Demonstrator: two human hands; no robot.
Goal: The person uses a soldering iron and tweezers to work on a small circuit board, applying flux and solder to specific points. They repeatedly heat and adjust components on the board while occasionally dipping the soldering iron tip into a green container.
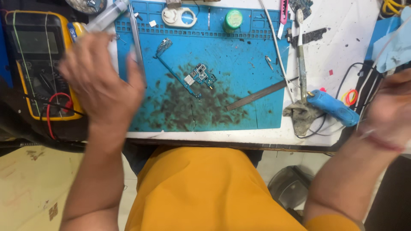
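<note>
My left hand [100, 81] is raised over the left edge of the blue work mat [239, 55], blurred by motion. Its fingers appear closed around the end of a clear syringe [107, 16] that points up and to the right. Just right of it, long metal tweezers [137, 40] lie on the mat. A small blue circuit board [201, 76] with a thin strip attached lies at the mat's middle, amid dark smudges. My right hand [391, 111] is at the right edge, blurred, with a red thread at the wrist. Its fingers run out of view.
A yellow multimeter [40, 60] with red and black leads sits at the left. On the mat are a flat metal blade [257, 95], a green tub [233, 19] and a white round holder [177, 17]. A blue-handled tool [332, 107], a long brush [302, 55] and a white cable [276, 47] lie to the right.
</note>
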